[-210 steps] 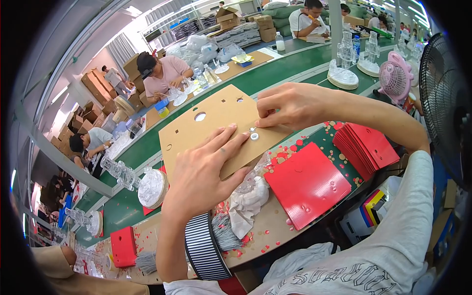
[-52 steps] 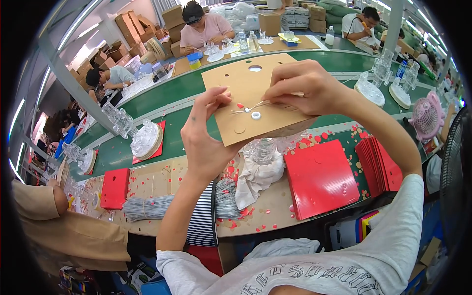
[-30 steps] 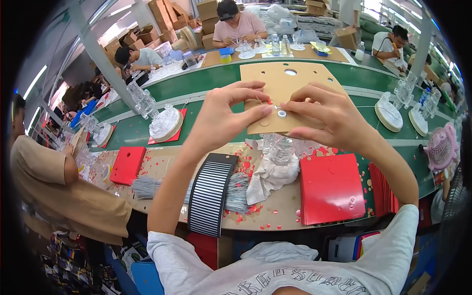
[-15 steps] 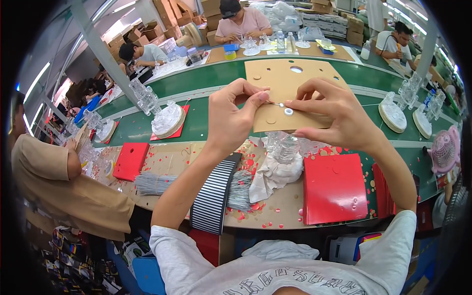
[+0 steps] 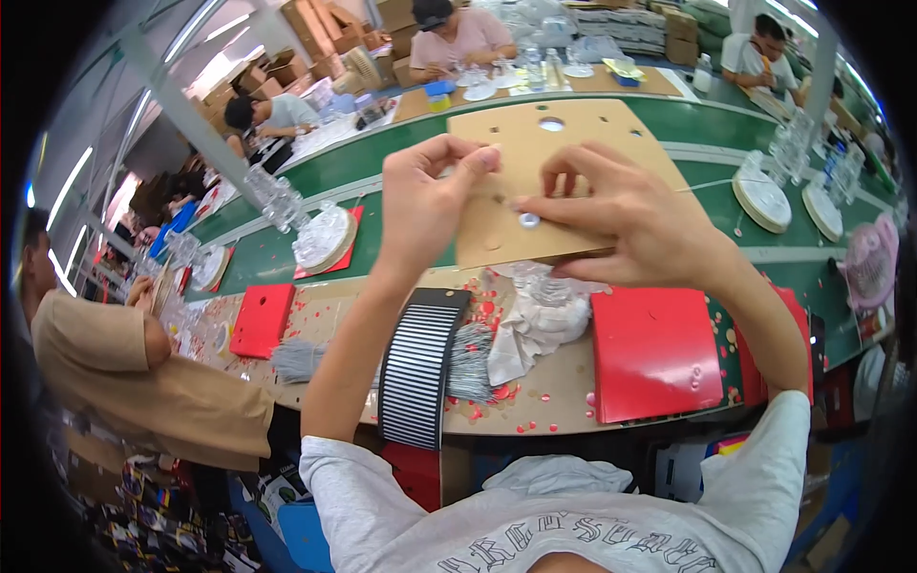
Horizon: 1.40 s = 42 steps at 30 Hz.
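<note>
A brown cardboard sheet (image 5: 521, 134) with a round hole and several smaller cut-outs is held up above the worktable. My left hand (image 5: 425, 196) is over its left side, thumb and forefinger pinched together; whatever is between those tips is too small to make out. My right hand (image 5: 635, 215) grips the sheet's near right part, thumb below the edge and fingers on top. Beside the right forefinger's tip, a small white ring (image 5: 529, 221) sits on the cardboard. Beneath the sheet, a clear plastic piece (image 5: 547, 286) lies partly hidden next to a crumpled white cloth (image 5: 537, 334).
A stack of red sheets (image 5: 657, 358) lies at right, a red panel (image 5: 261, 320) at left. Bundled grey wires (image 5: 470, 363) lie beside a black-and-white striped band (image 5: 417, 368). Clear plastic assemblies (image 5: 325, 239) stand along the green bench (image 5: 411, 224). A co-worker (image 5: 143, 363) is at left.
My left hand has drawn up and left from my right fingertips, so the pinches are farther apart. The small white piece between them is out of sight. The view has shifted slightly.
</note>
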Each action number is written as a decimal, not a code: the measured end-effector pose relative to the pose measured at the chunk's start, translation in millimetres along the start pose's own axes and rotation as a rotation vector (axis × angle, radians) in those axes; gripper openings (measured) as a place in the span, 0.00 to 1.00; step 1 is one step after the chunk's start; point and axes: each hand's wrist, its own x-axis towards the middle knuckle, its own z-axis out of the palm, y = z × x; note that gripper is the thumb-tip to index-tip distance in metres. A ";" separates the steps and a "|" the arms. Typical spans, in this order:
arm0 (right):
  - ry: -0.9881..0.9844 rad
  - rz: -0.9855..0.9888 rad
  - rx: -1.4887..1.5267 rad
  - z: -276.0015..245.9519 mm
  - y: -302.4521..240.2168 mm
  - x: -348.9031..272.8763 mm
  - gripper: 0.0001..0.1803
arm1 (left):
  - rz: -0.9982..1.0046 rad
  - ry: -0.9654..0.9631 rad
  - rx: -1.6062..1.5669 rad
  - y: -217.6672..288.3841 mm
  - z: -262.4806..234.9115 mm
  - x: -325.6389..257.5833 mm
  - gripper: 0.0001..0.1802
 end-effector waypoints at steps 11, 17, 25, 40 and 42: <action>0.091 0.558 -0.021 -72.8 -14.8 -46.0 0.19 | -0.016 -0.219 0.430 -16.2 -18.4 15.0 0.17; 0.211 1.075 0.303 -51.9 9.6 -105.5 0.30 | 0.451 -0.225 0.655 29.6 -5.6 31.1 0.18; 0.921 0.618 0.633 -77.9 96.2 -56.3 0.21 | 0.258 -0.787 0.709 31.9 30.9 16.2 0.27; -0.235 0.573 0.126 -82.6 131.0 -12.5 0.12 | 0.060 -0.730 0.788 23.6 48.1 32.2 0.43; -0.276 0.544 0.067 -77.5 125.4 -14.2 0.13 | 0.052 -0.705 0.778 21.7 51.0 36.5 0.45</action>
